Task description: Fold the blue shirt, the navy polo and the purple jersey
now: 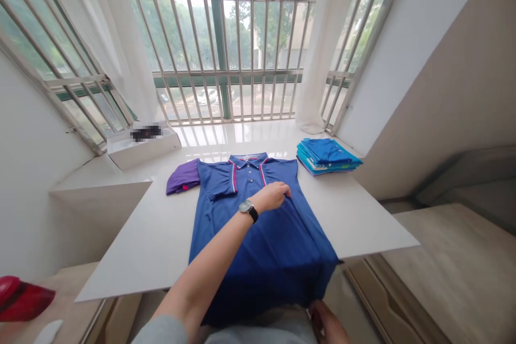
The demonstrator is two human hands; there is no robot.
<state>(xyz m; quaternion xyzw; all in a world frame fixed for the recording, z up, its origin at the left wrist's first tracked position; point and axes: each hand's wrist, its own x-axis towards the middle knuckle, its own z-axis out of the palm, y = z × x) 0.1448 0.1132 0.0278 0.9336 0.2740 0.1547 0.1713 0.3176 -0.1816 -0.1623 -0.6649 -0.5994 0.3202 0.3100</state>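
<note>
Purple folded cloth [183, 177] lies just left of the blue polo shirt [258, 247] spread on the white counter [363, 220]. The left hand [272, 196], arm stretched forward with a watch [245, 207] on the wrist, rests loosely on the shirt's chest, not gripping; the right hand [326, 322] sits low by the hem, its grip impossible to tell.

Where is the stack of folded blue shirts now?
In the head view, the folded stack sits far right on the white table, just right of the spread polo shirt.
</note>
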